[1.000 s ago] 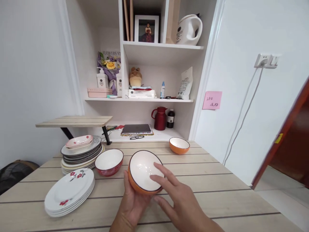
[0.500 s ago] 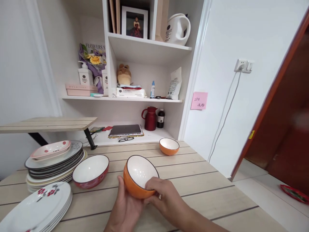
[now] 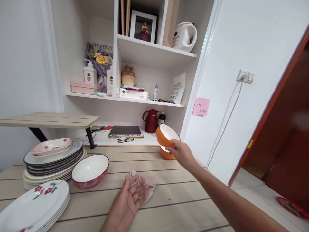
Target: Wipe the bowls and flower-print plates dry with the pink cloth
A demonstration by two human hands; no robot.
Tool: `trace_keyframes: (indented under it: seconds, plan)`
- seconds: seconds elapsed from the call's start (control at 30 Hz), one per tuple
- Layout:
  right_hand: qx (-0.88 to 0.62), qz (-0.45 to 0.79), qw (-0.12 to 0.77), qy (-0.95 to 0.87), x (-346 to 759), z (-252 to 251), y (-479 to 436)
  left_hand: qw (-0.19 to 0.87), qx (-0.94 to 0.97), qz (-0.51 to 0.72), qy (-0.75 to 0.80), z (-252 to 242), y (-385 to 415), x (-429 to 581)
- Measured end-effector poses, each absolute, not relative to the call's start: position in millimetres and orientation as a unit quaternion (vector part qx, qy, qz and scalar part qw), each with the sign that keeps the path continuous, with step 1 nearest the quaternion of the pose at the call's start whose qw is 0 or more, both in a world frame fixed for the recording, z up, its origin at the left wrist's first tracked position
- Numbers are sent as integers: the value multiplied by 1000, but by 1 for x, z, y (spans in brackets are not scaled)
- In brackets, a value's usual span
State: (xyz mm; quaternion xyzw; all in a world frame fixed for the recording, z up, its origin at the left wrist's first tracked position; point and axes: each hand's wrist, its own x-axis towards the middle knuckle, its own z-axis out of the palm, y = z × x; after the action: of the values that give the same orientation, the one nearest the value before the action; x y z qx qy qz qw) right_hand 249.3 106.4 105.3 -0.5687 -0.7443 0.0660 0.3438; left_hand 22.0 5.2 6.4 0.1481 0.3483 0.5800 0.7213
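My right hand (image 3: 182, 153) reaches out to the far right of the wooden table (image 3: 169, 196) and grips an orange bowl (image 3: 165, 134) by its rim, tilted, just above a second orange bowl (image 3: 166, 152) that rests on the table. My left hand (image 3: 127, 201) lies near the front edge with fingers spread flat on a crumpled beige cloth (image 3: 147, 185). A red bowl with a white inside (image 3: 89, 170) stands to the left of the cloth.
A stack of grey and cream plates (image 3: 51, 162) topped by a pink dish (image 3: 51, 145) sits at the left, white flowered plates (image 3: 33, 206) in front. Shelves (image 3: 125, 98) behind hold a red jug (image 3: 151, 120), a laptop (image 3: 125, 130) and glasses. An open red door (image 3: 285, 129) stands right.
My right hand has carried the orange bowl from in front of me out to the far right, above the other orange bowl. My left hand let go of it and now rests on the cloth.
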Motion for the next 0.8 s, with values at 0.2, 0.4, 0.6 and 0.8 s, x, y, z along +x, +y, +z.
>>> trace_keyframes:
  seconds: [0.2, 0.4, 0.6, 0.8]
  plan:
    - [-632, -26, 255, -731, 279, 104, 138, 716, 141, 591, 344, 4, 5, 24]
    - [-653, -46, 185, -733, 284, 79, 151, 721, 145, 589, 334, 1, 6, 24]
    - [-664, -25, 141, -734, 283, 68, 158, 724, 167, 581, 332, -4, 8, 24]
    - [-672, -10, 103, -734, 276, 62, 166, 727, 164, 579, 330, -7, 10, 24]
